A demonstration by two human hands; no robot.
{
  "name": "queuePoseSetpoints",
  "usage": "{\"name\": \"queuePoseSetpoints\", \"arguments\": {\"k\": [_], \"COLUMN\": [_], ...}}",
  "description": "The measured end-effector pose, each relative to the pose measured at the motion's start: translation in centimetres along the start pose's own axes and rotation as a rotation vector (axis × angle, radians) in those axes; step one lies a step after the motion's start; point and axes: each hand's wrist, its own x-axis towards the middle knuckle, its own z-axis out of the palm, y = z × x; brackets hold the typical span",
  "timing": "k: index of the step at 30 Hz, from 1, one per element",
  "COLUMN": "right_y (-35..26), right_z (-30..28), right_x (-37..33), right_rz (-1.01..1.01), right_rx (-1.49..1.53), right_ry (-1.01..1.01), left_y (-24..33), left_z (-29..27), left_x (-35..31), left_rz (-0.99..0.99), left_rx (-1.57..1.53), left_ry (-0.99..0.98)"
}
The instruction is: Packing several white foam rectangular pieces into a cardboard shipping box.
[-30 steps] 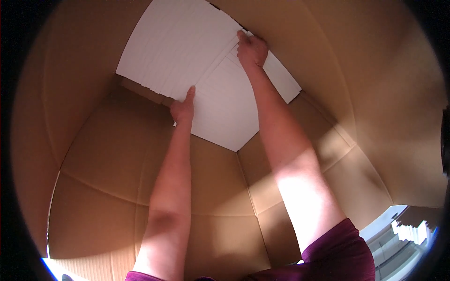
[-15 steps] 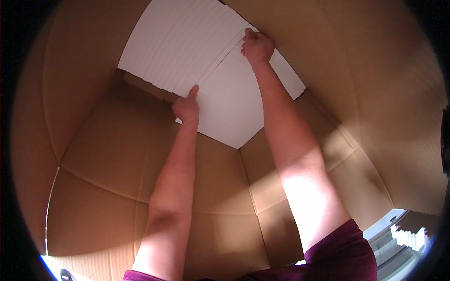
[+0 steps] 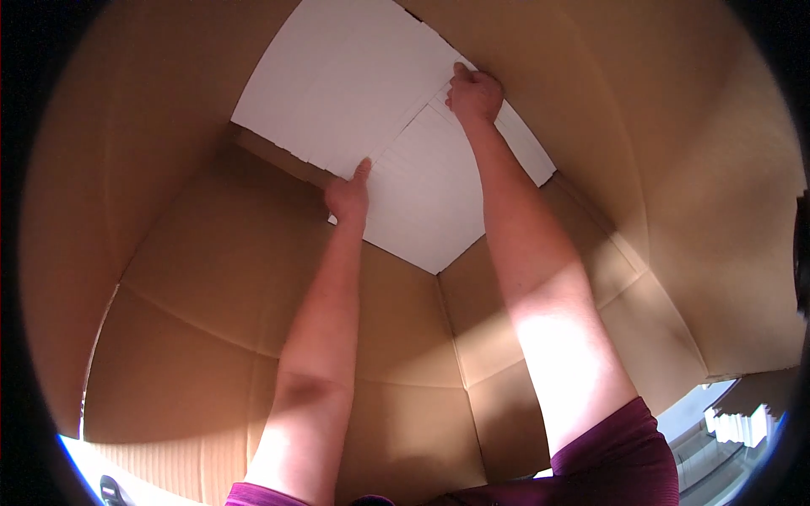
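Observation:
Flat white cardboard pieces lie deep inside a large brown cardboard box. My left hand grips their left edge, thumb on the top face and fingers curled out of sight under the edge. At the far right edge, beside the box wall, my right hand holds them in the same way, its fingers bent. How many pieces are between my fingers is hidden. Nearer to me, another white sheet spreads below the seam between my hands, its corner pointing toward me.
Tall creased box walls surround both forearms. A sunlit band crosses the near walls and my arms. Outside the box at the lower right are white stacked pieces and a grey surface. A small dark object shows at the lower left.
The many stepped, overlapping edges on the far white pieces have given way to one smooth face. Both hands sit slightly farther right and nearer in the picture, still gripping.

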Motion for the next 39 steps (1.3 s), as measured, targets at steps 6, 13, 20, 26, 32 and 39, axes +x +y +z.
{"name": "queuePoseSetpoints", "arguments": {"k": [6,13,20,26,32,39], "right_y": [0.9,0.1,1.0,0.9,0.3,0.0], "right_z": [-0.6,-0.8,-0.3,-0.9,-0.3,-0.3], "right_x": [1.8,0.3,1.5,0.8,0.7,0.8], "right_rz": [-0.049,-0.041,-0.088,-0.111,-0.056,-0.116], "right_rx": [0.072,0.033,-0.086,-0.038,0.001,-0.007], "right_ry": [-0.052,-0.053,-0.022,0.001,-0.041,-0.055], "left_y": [1.3,2.2,2.4,3.2,3.2,2.7], "left_z": [-0.5,-2.8,-1.9,-2.4,-2.6,-2.5], "left_x": [0.4,1.2,2.6,1.2,2.6,4.9], "left_rz": [-0.137,-0.07,-0.147,-0.076,-0.138,-0.152], "left_rx": [-0.734,-0.512,-0.442,-0.514,-0.673,-0.803], "left_ry": [0.085,0.104,0.102,0.058,0.19,0.244]}}
